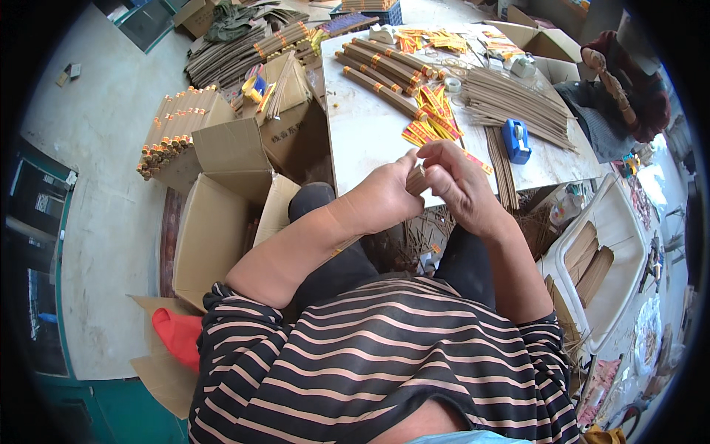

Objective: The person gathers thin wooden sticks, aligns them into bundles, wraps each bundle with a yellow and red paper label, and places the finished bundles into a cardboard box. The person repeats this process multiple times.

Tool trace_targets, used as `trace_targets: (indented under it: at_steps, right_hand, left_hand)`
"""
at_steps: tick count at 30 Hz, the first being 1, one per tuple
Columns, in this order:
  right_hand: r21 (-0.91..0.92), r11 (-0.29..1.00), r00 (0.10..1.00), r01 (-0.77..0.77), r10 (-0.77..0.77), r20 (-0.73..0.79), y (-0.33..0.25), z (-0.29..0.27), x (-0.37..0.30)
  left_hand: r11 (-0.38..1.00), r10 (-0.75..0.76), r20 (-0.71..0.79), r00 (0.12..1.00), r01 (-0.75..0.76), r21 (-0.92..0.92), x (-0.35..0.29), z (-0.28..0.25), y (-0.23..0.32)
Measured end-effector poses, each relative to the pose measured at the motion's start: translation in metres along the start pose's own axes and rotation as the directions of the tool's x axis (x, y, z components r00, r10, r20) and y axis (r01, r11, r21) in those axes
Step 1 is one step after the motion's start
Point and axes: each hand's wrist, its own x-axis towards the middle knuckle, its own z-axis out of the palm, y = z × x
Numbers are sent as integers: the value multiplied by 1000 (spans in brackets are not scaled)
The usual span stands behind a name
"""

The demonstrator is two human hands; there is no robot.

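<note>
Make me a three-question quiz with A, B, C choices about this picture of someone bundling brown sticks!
1. Where is the blue tape dispenser?
A. on the white table
B. on the floor
C. in a cardboard box

2. What colour are the paper labels on the white table?
A. green
B. yellow and red
C. purple

3. What grips the small brown stick bundle?
A. nothing
B. left hand only
C. both hands

Answers: 1 A, it sits on the tabletop beside loose sticks. 2 B, yellow strips with red. 3 C, the left hand and right hand close around it.
</note>
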Motion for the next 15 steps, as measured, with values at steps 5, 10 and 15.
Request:
trace_targets:
  at_steps: [5,10,15]
  right_hand:
    - [-109,993,997,39,-31,72,4,14,-18]
    - [-87,995,998,44,-39,51,23,29,-35]
    - [17,998,998,-65,65,18,23,35,-43]
  left_hand:
    - [840,-363,310,879,452,-299,-17,5,14]
    - [664,-400,430,809,579,-472,-34,21,-1]
    - [507,-278,499,821,567,-649,-46,20,-17]
